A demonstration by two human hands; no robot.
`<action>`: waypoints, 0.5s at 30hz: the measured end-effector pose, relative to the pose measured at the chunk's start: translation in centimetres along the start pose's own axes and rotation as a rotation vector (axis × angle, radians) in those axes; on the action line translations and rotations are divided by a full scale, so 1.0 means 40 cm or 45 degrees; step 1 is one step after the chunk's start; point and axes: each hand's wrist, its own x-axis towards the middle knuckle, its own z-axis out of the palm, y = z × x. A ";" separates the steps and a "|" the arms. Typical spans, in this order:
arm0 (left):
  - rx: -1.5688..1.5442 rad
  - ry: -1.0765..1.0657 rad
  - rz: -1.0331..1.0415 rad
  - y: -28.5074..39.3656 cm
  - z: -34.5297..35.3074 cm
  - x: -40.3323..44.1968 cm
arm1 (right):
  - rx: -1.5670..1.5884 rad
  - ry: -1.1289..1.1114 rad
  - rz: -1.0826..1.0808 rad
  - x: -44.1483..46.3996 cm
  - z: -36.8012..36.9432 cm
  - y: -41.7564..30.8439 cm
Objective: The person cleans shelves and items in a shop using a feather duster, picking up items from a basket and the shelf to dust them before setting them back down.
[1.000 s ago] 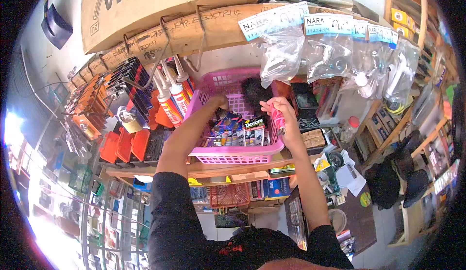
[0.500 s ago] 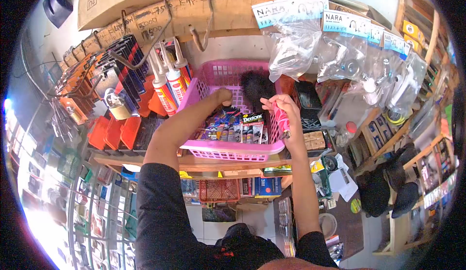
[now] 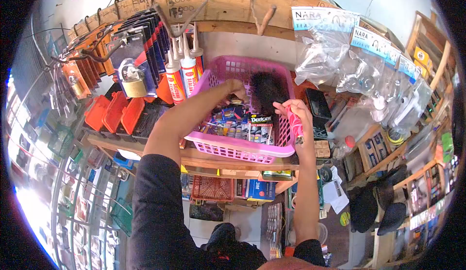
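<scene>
A pink plastic basket (image 3: 233, 147) stands on the wooden shelf in front of me. In it lie several small carded packets and tubes, among them a Dextone adhesive pack (image 3: 262, 126). My left hand (image 3: 236, 90) reaches over the basket's left side, fingers curled down among the packets; what they pinch is too small to name. My right hand (image 3: 297, 110) is at the right rim, closed around the pink patterned handle of a duster. Its black fluffy head (image 3: 268, 92) rests in the back right of the basket; my fingers hide where handle and head join.
Sealant tubes (image 3: 189, 71) stand left of the basket, beside orange bins (image 3: 114, 112). Padlock packs (image 3: 133, 80) and NARA bags (image 3: 323, 46) hang from hooks on a wooden beam (image 3: 223, 0). A black tray (image 3: 318, 105) is at the right; a red basket (image 3: 212, 188) sits below.
The view has shifted, so the basket appears slightly further right. My left fingers now point down at the packets instead of showing as a fist. My right hand keeps the duster.
</scene>
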 end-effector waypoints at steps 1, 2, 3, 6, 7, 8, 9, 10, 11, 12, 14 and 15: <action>-0.082 -0.002 -0.414 0.085 -0.003 -0.012 | 0.006 -0.004 -0.011 -0.002 0.003 0.001; -0.127 -0.007 -0.624 0.147 -0.004 -0.042 | 0.009 -0.007 -0.016 -0.003 0.007 0.000; -0.169 -0.006 -0.835 0.212 -0.005 -0.075 | -0.013 -0.019 -0.020 -0.004 0.008 0.001; -0.182 -0.018 -0.849 0.375 -0.004 -0.180 | -0.068 -0.055 -0.004 -0.004 0.003 0.006; -0.184 -0.018 -0.848 0.423 -0.004 -0.207 | -0.075 -0.068 0.017 -0.001 -0.003 0.012; -0.184 -0.016 -0.846 0.463 -0.004 -0.228 | -0.082 -0.081 0.036 0.002 -0.008 0.012; -0.231 0.048 -0.807 0.490 0.005 -0.245 | -0.053 -0.062 0.038 0.002 -0.007 0.008; -0.278 0.115 -0.770 0.510 0.017 -0.262 | -0.020 -0.047 0.039 0.001 -0.001 0.007; -0.325 0.179 -0.737 0.528 0.021 -0.283 | 0.018 -0.032 0.043 0.001 0.004 0.007; -0.367 0.127 -0.702 0.547 0.014 -0.306 | 0.023 -0.041 0.031 0.000 0.005 0.008; -0.468 0.161 -0.542 0.516 -0.015 -0.293 | -0.059 -0.058 0.038 0.008 0.007 0.007; -0.524 0.167 -0.454 0.508 -0.016 -0.280 | -0.108 -0.060 0.051 0.001 0.004 0.007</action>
